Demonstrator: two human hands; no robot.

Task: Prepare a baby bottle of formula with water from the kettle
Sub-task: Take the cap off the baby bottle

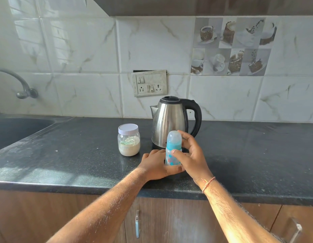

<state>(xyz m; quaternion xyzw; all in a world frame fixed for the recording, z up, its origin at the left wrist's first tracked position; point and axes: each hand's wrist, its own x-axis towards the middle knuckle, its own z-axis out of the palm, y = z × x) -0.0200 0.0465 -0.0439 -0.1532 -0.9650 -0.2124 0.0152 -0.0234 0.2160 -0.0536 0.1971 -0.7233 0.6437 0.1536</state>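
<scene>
A small baby bottle with a blue collar and a clear cap stands upright on the black counter. My left hand grips its lower body from the left. My right hand curls round its upper part, thumb on the front just below the blue collar, fingers behind. Directly behind it stands a steel kettle with a black lid, handle to the right, spout to the left. A clear jar of pale formula powder with a white lid, a scoop visible inside, sits left of the kettle.
A dark sink is set into the counter at the far left, with a tap on the tiled wall above it. A switch and socket panel is on the wall behind the kettle. Cabinet handles lie below the counter edge.
</scene>
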